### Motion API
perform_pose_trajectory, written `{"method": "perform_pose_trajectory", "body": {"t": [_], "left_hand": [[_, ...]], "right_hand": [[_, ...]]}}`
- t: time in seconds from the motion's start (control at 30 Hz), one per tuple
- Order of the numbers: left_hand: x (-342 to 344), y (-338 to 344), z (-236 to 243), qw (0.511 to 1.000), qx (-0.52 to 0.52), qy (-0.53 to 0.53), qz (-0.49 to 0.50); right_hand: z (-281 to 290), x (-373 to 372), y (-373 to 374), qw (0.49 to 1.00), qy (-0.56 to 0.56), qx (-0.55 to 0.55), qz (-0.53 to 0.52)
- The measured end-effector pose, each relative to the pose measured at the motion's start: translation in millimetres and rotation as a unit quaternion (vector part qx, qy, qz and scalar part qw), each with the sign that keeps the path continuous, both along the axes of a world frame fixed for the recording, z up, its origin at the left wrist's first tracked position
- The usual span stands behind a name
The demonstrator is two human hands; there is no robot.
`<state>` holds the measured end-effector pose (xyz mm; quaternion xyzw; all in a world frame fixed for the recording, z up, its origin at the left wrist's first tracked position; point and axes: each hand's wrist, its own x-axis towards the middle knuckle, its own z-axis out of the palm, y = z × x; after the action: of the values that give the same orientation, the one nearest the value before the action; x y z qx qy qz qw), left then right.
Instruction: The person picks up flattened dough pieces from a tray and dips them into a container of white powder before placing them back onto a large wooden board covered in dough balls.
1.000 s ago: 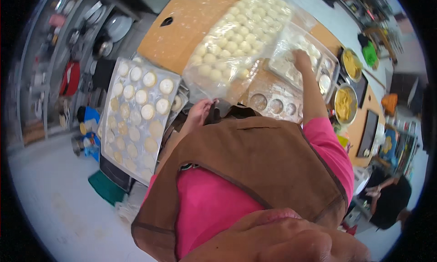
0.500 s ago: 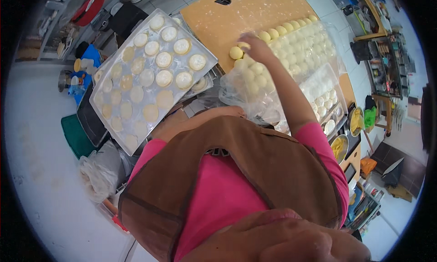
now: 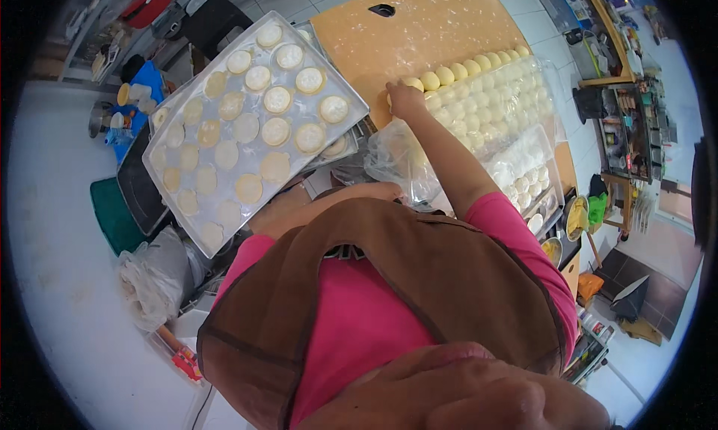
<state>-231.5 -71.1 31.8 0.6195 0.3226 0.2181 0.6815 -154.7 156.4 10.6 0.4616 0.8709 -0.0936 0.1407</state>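
My right hand reaches over the wooden table to the left end of the outermost row of pale yellow dough balls. Its fingers are curled down around a ball at that end, which they mostly cover. A clear plastic sheet lies over the rows nearer me. Close to my apron, my left hand is at the near edge of the crumpled plastic; its fingers are largely hidden. To the left, a large metal tray bears flat round dough discs, several dusted with white flour.
The wooden table has scattered flour and a dark-rimmed hole. Nearer on the right are a tray of small white dough pieces and a bowl of yellow filling. A shelf rack stands far right. Plastic bags are at left.
My right hand has lowered onto the end of the dough ball row, covering balls that showed before. The view has shifted slightly. My left hand stays near my apron.
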Motion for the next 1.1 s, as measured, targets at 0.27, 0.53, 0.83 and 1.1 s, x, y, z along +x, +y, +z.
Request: {"method": "perform_pose_trajectory", "body": {"t": [0.27,0.53,0.83,1.1], "left_hand": [[-5.8,1.2,12.9,1.000,0.006,0.000,0.028],[-6.7,3.5,23.8,0.999,0.021,0.000,0.046],[-4.3,30.0,-11.1,0.929,-0.295,-0.151,0.165],[-17.0,47.4,33.8,0.696,-0.389,-0.548,0.254]], "right_hand": [[29.8,-1.7,-0.9,0.997,0.060,-0.002,-0.043],[84.1,30.7,22.2,0.918,0.381,0.036,-0.100],[149.1,237.6,-23.9,0.813,0.496,0.120,-0.280],[91.7,399.1,-132.1,0.798,0.269,0.168,-0.513]]}}
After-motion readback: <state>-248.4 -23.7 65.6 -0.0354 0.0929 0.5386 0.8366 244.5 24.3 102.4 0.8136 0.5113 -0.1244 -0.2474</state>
